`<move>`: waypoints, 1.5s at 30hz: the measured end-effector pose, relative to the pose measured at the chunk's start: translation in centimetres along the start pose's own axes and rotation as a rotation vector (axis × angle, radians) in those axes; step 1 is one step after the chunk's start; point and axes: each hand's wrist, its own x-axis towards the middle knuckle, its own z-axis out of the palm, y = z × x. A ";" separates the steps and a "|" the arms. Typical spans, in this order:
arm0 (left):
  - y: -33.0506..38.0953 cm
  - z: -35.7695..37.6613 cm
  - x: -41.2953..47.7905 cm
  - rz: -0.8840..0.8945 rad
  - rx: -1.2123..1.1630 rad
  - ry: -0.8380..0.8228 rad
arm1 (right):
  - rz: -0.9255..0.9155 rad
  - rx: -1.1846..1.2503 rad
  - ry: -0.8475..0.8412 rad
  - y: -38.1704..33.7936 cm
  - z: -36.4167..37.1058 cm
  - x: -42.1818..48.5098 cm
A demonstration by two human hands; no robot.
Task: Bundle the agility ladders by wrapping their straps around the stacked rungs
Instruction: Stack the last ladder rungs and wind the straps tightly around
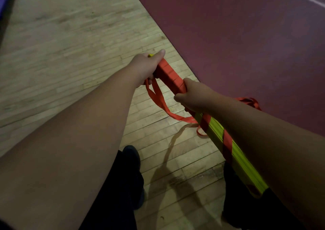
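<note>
Right hand [195,97] wraps rung stack [217,131] midway; left hand [146,67] clasps far end.

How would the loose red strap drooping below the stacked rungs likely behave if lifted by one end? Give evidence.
Probably floppy: the strap sags in a loose loop between the left hand and the stacked rungs, holding no shape. Likely light: it hangs thin and flat like ribbon. It may tangle, since more loops trail beyond the right hand.
</note>
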 end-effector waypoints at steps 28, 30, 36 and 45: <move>1.7 -4.2 -1.2 0.172 -0.086 -0.149 | -0.003 0.405 -0.028 1.6 -2.9 -1.8; 1.5 -4.5 -1.3 0.138 -0.139 -0.206 | -0.003 0.406 -0.003 1.7 -2.9 -1.6; 1.5 -5.3 -1.5 0.149 -0.218 -0.399 | 0.008 0.566 0.024 1.4 -3.2 -1.7; 1.8 -4.7 -0.9 0.135 -0.308 -0.319 | 0.004 0.563 0.014 1.3 -3.5 -1.5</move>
